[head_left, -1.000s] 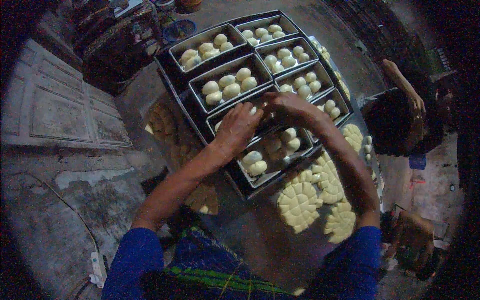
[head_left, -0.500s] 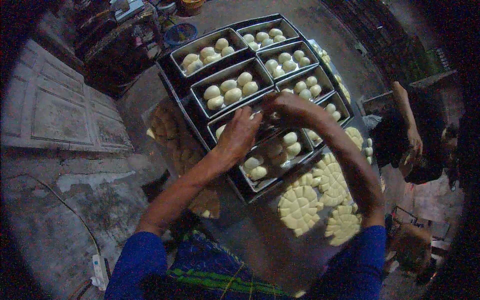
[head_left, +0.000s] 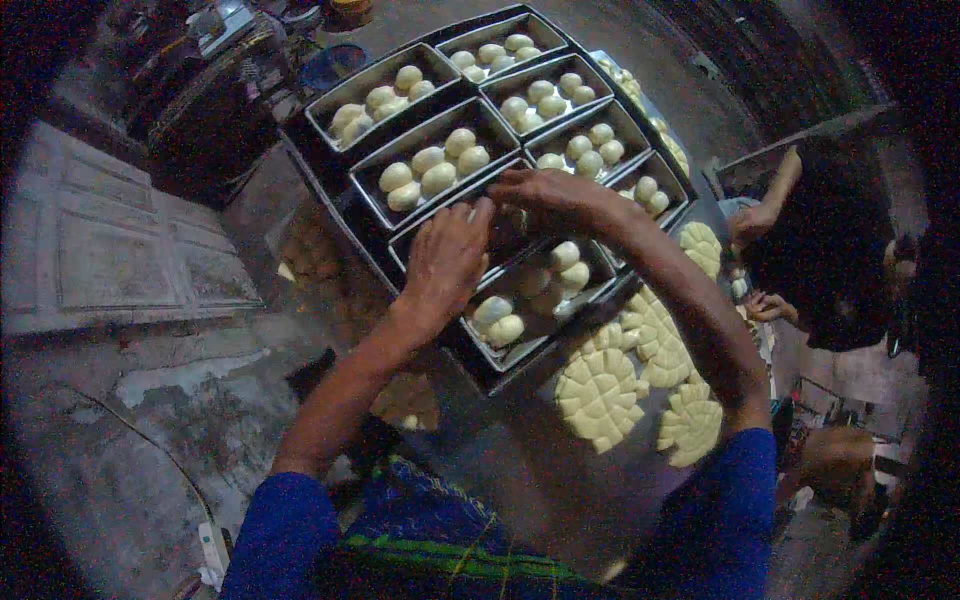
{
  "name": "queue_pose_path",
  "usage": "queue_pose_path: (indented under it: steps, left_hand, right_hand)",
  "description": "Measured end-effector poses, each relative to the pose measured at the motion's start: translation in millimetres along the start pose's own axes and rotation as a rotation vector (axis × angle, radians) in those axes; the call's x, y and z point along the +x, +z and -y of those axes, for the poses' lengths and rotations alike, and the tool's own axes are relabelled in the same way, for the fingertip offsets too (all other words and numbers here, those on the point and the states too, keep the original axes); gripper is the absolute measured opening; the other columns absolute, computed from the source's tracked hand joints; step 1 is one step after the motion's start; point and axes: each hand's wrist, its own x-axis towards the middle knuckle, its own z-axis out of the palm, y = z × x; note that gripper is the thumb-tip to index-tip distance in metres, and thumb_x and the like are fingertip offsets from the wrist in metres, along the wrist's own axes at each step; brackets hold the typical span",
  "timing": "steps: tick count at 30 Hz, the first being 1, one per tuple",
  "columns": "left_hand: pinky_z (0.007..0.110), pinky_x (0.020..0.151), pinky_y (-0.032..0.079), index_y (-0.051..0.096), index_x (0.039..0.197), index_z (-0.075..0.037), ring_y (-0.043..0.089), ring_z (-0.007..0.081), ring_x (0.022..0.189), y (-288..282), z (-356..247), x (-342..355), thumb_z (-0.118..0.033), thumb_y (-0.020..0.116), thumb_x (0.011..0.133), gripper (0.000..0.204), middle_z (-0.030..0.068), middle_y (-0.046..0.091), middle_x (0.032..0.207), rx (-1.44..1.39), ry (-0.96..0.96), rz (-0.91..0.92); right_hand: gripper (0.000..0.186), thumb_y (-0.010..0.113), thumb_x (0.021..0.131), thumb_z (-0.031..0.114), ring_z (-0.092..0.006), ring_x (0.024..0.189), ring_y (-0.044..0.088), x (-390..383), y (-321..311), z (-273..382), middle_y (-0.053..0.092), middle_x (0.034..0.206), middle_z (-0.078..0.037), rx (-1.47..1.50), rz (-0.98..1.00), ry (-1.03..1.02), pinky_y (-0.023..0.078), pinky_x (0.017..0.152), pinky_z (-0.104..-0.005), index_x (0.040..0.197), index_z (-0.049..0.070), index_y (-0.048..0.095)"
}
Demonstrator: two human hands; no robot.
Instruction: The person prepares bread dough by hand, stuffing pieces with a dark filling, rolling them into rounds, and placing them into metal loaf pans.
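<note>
Both of my hands are over one rectangular metal loaf tin (head_left: 405, 248) in the near left row of a dark tray. My left hand (head_left: 450, 255) reaches to its left part with fingers bent down together. My right hand (head_left: 540, 195) is at its far edge, fingers curled in and down. The two hands almost meet, and whatever lies between their fingertips is hidden. Nearer me, another tin (head_left: 510, 358) holds pale dough balls (head_left: 568, 265) at its two ends. Just beyond my hands stands a tin (head_left: 372, 205) with several dough balls (head_left: 437, 178) in two rows.
More tins of dough balls fill the tray (head_left: 490, 388). Dough rounds cut into wedges (head_left: 600, 395) lie on the table (head_left: 500, 470) at right. At the far right a person (head_left: 840, 240) reaches toward the table. A power strip (head_left: 212, 548) lies at lower left.
The tray and tins appear shifted up and left in view. My hands stay at the same tin, with the right fingers now nearer the left hand. The other person's hand has moved to the table's edge.
</note>
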Motion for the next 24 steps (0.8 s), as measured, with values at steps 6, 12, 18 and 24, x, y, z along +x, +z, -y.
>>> queue_pose_path:
  steps: [6, 12, 18, 24]
  left_hand:
    - [0.043, 0.081, 0.047, 0.042, 0.133, 0.001, 0.056, 0.0336, 0.095, -2, 1, -3, -0.012, 0.073, 0.075, 0.068, 0.0157, 0.057, 0.103, -0.060, 0.083, -0.125]
    - [0.044, 0.081, 0.049, 0.061, 0.110, -0.005, 0.061, 0.0338, 0.093, -41, 7, -17, -0.012, 0.072, 0.079, 0.033, 0.0153, 0.062, 0.096, -0.100, -0.060, -0.106]
    - [0.042, 0.081, 0.049, 0.066, 0.098, -0.004, 0.060, 0.0322, 0.093, -80, 20, -35, -0.016, 0.074, 0.078, 0.025, 0.0135, 0.062, 0.095, -0.242, -0.328, -0.119]
    - [0.041, 0.082, 0.047, 0.065, 0.096, -0.005, 0.059, 0.0300, 0.096, -74, 15, -30, -0.017, 0.072, 0.081, 0.021, 0.0125, 0.061, 0.096, 0.010, -0.053, -0.026]
  right_hand:
    - [0.058, 0.073, 0.067, 0.005, -0.0333, 0.097, 0.066, -6, -3, -7, 0.063, 0.115, -0.012, 0.038, -0.096, -0.005, 0.054, 0.080, -0.0408, 0.122, 0.008, 0.054]
    - [0.030, 0.063, 0.079, 0.007, -0.0338, 0.093, 0.065, -7, -6, -15, 0.063, 0.104, -0.013, 0.066, -0.240, -0.070, 0.054, 0.077, -0.0411, 0.109, 0.007, 0.062]
    - [0.035, 0.059, 0.083, 0.006, -0.0336, 0.097, 0.063, -17, -5, -2, 0.061, 0.109, -0.013, 0.191, -0.211, 0.102, 0.054, 0.080, -0.0402, 0.118, 0.008, 0.060]
    - [0.038, 0.067, 0.081, 0.010, -0.0329, 0.103, 0.061, 5, 28, 18, 0.058, 0.117, -0.012, 0.020, -0.296, -0.217, 0.052, 0.087, -0.0396, 0.119, 0.009, 0.061]
